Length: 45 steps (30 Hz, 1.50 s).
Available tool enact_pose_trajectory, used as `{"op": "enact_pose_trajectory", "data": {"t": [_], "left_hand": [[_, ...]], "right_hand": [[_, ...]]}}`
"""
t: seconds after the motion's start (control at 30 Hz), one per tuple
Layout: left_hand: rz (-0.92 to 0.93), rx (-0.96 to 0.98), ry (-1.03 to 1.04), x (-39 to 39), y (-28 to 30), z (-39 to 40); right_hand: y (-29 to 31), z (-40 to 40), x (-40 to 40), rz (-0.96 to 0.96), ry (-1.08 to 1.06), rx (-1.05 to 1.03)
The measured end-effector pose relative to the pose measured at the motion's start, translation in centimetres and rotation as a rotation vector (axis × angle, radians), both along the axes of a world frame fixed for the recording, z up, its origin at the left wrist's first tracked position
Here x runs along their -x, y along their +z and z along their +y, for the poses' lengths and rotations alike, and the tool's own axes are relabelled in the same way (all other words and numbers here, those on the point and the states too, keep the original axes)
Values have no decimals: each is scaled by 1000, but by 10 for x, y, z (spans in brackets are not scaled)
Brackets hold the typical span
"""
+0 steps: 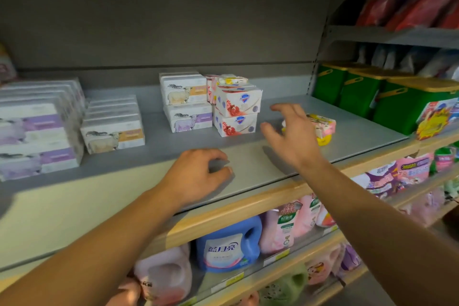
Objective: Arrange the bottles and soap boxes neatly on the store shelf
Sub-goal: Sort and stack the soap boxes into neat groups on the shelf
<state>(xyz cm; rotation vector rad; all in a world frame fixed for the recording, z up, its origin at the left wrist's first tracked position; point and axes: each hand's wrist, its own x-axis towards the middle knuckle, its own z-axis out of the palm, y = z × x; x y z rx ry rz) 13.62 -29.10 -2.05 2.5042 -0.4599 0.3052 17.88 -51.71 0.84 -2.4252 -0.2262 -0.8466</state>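
On the grey shelf (248, 156) two white-and-red soap boxes (237, 113) are stacked beside two white sheep-print soap boxes (186, 102). Small pink and yellow packs (228, 81) sit on top behind them. A yellow-and-pink soap pack (323, 128) lies alone to the right. My right hand (290, 131) hovers with fingers spread just in front of that pack, holding nothing. My left hand (198, 176) rests on the shelf near its front edge, fingers loosely curled and empty.
Rows of sheep-print boxes (111, 124) and purple-labelled boxes (37, 131) fill the left of the shelf. Green tubs with yellow lids (397, 102) stand at the right. A blue detergent bottle (228, 243) and pink bottles (288, 226) stand on the shelf below.
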Motion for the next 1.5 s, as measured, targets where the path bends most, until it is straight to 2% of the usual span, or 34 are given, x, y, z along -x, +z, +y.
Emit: {"op": "enact_pose_trajectory", "data": {"t": [0.17,0.37,0.67,0.9,1.07,1.17,1.3,1.4,1.5], "left_hand": [[16,-188,60,9,12,64],[19,-333,223,9,13,133],[14,-213,219,5,-7,157],[-9,-164,216,3,-8,161],[52,-89,222,4,-3,161],[67,66,249,4,-1,164],[-4,369,211,7,10,164],[-1,460,124,13,16,164],[26,593,103,15,18,167]], "right_hand": [[-3,72,2,54,185,6],[-8,135,-28,116,254,92],[-12,176,-93,189,115,466],[-16,177,-97,80,-44,553],[-10,176,-84,91,14,486],[-1,178,-63,90,126,444],[13,187,-18,87,423,244],[14,198,8,184,626,139],[10,202,18,219,625,-111]]}}
